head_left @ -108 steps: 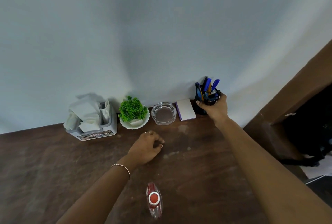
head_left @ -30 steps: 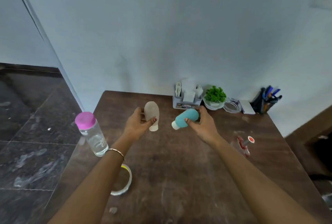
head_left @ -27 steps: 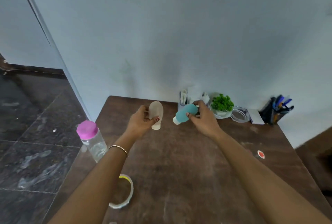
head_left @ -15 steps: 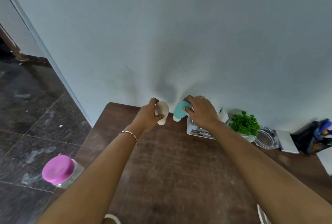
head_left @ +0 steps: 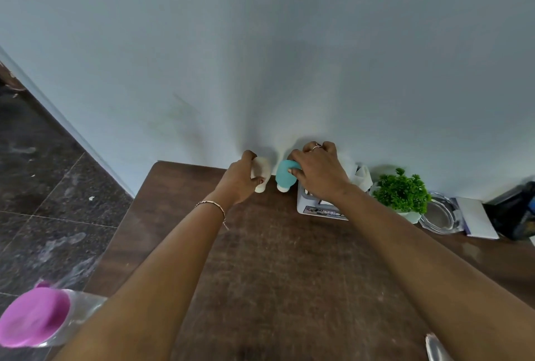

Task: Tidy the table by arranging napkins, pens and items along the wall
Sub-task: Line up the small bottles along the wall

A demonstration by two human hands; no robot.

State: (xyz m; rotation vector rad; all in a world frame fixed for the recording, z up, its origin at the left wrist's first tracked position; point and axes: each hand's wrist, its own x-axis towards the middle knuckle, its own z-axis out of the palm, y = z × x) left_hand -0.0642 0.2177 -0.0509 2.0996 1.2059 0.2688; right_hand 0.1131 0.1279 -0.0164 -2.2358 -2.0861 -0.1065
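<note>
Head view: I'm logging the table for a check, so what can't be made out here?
- Napkin holder: mostly hidden by the right hand.
- Pen holder: blurred, cut by the right edge.
- Teal bottle and white bottle: standing or lifted, unclear.
- Shiny thing: cut by the bottom edge.

A pale blue wall (head_left: 260, 42) backs the brown wooden table (head_left: 275, 274); dark tiled floor (head_left: 43, 216) left.
</note>
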